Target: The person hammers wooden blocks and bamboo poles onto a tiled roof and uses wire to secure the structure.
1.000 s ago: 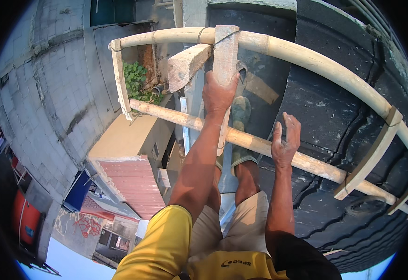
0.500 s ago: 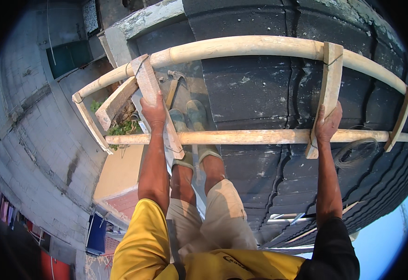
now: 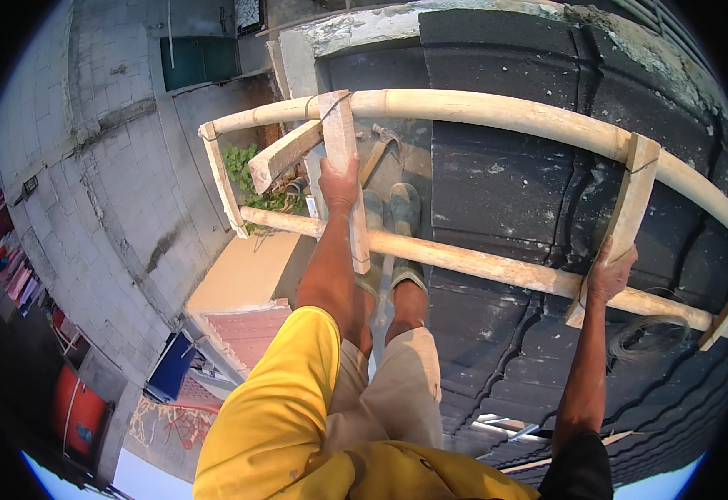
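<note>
A bamboo ladder spans the view before me, its two poles joined by flat wooden rungs tied on with wire. My left hand is closed around one rung, between the poles. Farther right, my right hand grips another rung close to the nearer pole. A short wooden piece juts out at an angle beside the left-hand rung. Below the ladder, a claw hammer with a wooden handle lies next to my boots.
Dark roof tiles slope away on the right. A loose coil of wire shows by the nearer pole. To the left the roof edge drops to a grey block wall, green plants and a tan ledge below.
The ladder sits farther right in view and now tilts, its right end lower and nearer me. Both hands keep their hold on the same rungs. The view itself has swung left.
</note>
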`<action>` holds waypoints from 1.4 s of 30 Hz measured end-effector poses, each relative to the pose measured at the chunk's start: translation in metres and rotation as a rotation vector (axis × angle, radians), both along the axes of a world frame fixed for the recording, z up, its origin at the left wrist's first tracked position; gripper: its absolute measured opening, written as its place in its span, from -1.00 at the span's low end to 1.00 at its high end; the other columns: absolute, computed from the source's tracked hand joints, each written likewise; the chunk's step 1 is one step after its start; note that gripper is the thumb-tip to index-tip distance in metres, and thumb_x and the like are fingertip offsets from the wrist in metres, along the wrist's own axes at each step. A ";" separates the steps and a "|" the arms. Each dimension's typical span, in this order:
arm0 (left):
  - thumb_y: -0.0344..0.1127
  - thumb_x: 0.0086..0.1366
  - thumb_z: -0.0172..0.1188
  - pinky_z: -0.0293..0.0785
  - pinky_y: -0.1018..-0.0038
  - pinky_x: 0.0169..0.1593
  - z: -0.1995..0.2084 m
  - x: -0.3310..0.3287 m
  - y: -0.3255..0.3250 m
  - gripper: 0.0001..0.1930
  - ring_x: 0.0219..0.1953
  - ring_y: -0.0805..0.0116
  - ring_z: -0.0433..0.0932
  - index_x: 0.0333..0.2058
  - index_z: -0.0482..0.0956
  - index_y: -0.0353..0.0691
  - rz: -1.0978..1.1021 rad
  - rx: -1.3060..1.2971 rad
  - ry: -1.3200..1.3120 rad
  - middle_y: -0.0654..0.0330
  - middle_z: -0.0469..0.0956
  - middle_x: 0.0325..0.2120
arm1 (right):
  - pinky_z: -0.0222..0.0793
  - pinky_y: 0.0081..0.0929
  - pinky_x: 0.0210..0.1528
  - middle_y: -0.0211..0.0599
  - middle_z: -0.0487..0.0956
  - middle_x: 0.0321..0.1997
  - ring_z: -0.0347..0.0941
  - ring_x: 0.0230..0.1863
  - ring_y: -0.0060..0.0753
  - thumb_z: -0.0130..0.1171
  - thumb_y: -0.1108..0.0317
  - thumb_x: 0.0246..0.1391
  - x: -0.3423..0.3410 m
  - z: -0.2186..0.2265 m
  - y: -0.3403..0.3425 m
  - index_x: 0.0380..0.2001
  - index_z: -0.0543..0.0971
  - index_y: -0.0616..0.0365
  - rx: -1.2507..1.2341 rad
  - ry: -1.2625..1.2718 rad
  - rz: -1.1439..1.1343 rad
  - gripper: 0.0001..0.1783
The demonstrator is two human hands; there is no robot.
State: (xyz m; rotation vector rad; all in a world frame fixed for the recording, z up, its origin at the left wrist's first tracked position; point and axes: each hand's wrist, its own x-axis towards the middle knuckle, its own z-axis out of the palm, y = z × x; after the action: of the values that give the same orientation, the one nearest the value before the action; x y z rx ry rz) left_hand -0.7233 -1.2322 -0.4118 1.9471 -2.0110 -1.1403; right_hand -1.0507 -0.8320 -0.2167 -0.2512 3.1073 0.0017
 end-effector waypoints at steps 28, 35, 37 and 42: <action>0.45 0.19 0.12 0.31 0.17 0.22 -0.006 0.041 -0.003 0.09 0.21 -0.08 0.38 0.26 0.07 -0.52 0.009 0.122 -0.191 -0.31 0.32 0.17 | 0.49 -0.08 -0.13 -0.04 0.66 -0.16 0.62 -0.14 0.09 0.19 -0.37 0.04 -0.015 0.004 -0.009 0.00 0.45 -0.01 -0.042 -0.142 -0.078 -0.28; 0.08 0.20 0.39 0.40 0.35 0.14 0.149 0.031 -0.058 -0.10 0.09 0.17 0.45 0.21 0.19 -0.53 0.026 -0.227 0.220 -0.15 0.37 0.11 | 0.50 -0.08 -0.15 -0.09 0.67 -0.17 0.63 -0.15 0.07 0.19 -0.40 0.00 -0.009 0.013 -0.013 0.02 0.44 -0.04 0.024 -0.164 -0.158 -0.25; 0.02 0.23 0.38 0.45 0.39 0.05 0.162 0.024 -0.078 -0.27 -0.03 0.26 0.52 0.10 0.37 -0.51 -0.094 -0.195 0.089 -0.04 0.52 -0.02 | 0.50 -0.09 -0.14 -0.10 0.67 -0.16 0.63 -0.14 0.05 0.21 -0.39 -0.01 -0.010 0.014 -0.015 0.02 0.44 -0.04 0.020 -0.182 -0.163 -0.25; -0.05 0.27 0.36 0.47 0.44 -0.09 0.163 0.026 -0.096 -0.54 -0.24 0.38 0.57 -0.13 0.62 -0.40 -0.204 -0.182 -0.024 0.10 0.66 -0.25 | 0.49 -0.11 -0.14 -0.12 0.66 -0.15 0.62 -0.13 0.02 0.23 -0.38 -0.03 -0.011 0.016 -0.020 0.04 0.45 -0.03 -0.015 -0.175 -0.162 -0.23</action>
State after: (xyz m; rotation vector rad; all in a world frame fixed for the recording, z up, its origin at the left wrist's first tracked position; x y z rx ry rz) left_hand -0.6977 -1.3281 -0.2489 1.7102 -2.2800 -0.9357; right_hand -1.0617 -0.8519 -0.2002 0.0006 2.9442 -0.0443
